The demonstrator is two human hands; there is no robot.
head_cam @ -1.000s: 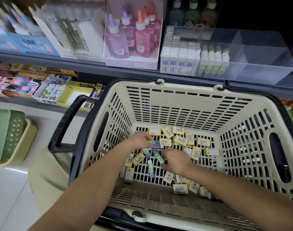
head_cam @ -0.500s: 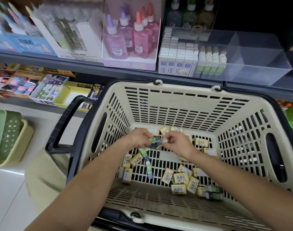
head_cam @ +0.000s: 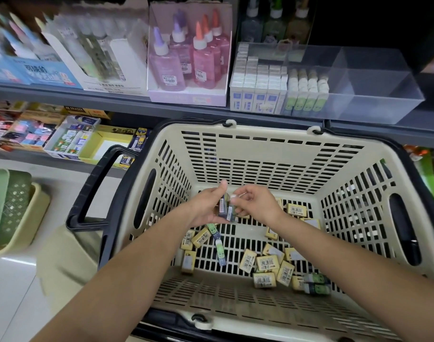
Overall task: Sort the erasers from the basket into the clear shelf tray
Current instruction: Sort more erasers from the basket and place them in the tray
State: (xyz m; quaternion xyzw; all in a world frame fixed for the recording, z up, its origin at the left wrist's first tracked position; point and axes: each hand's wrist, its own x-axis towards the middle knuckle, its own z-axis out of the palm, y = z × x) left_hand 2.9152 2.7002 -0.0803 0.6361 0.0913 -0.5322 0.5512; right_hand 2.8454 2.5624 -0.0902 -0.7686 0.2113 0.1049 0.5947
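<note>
A cream slotted basket (head_cam: 267, 154) stands in front of me below the shelf. On its floor lie several yellow boxed erasers (head_cam: 266, 264) and a few green-sleeved erasers (head_cam: 316, 283). My left hand (head_cam: 207, 208) is raised above the basket floor and grips a small stack of green-sleeved erasers (head_cam: 224, 208). My right hand (head_cam: 256, 203) pinches the top of one eraser against that stack. The clear shelf tray (head_cam: 374, 90) sits on the shelf above, with white boxed erasers (head_cam: 258, 92) at its left and green-sleeved ones (head_cam: 307, 95) beside them; its right part holds nothing.
A black handle (head_cam: 100, 191) hangs folded down at the basket's left. Glue bottles in a display box (head_cam: 188, 62) stand left of the tray. A lower shelf holds stationery boxes (head_cam: 70, 139). Green and cream baskets (head_cam: 11, 211) sit on the floor at the left.
Both hands have lifted from the basket floor and come together higher up. My right hand picked an eraser and brought it to the stack in my left hand.
</note>
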